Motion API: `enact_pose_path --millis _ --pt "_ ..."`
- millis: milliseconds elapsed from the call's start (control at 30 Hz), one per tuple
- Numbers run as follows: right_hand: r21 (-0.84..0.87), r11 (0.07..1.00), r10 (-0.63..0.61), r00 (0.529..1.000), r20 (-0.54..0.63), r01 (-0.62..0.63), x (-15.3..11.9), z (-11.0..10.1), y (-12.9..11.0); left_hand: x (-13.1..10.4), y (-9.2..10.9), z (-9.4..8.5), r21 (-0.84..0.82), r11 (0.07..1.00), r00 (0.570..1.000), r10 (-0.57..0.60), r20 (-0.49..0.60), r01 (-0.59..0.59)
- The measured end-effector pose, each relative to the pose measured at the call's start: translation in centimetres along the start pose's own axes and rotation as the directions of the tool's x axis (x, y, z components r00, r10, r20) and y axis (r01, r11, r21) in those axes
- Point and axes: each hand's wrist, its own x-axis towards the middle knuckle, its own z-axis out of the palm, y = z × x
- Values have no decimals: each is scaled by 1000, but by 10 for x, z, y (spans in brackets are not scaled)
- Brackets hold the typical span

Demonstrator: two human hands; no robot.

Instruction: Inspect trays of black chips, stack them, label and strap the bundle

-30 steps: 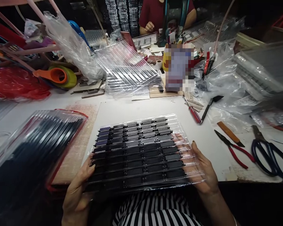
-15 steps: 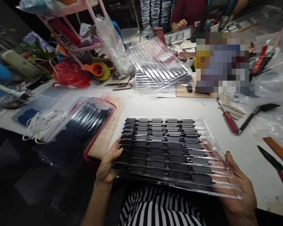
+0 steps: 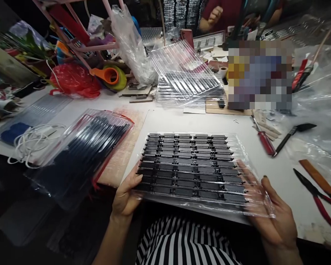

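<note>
A clear plastic tray with rows of black comb-toothed strips is held level above the near edge of the white table. My left hand grips its left side, thumb on top. My right hand holds the right side, with its fingers showing through the clear plastic from beneath. Left of it, another clear tray of dark strips lies over the table's front edge. Behind, a stack of clear ribbed trays stands on the table, its top one askew.
On the right lie red-handled pliers, an orange-brown strip, a red screwdriver and a black-handled tool. White cable and a red plastic bag are at left. A co-worker's hand shows across the table.
The tray in my hands has tipped slightly, its near edge now higher in view, and the strips' teeth show more clearly. The co-worker's hand has risen.
</note>
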Motion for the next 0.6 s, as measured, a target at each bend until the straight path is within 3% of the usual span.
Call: enact_pose_path --millis 300,433,600 --pt "166 986 10 999 41 -17 2 3 -3 2 1 1 27 1000 996 -9 -87 12" --pt "218 974 36 994 103 -58 1 5 -5 2 3 1 33 999 984 -15 -180 21" --pt "240 970 13 992 127 -44 3 4 -4 8 3 19 56 998 944 -18 -331 39"
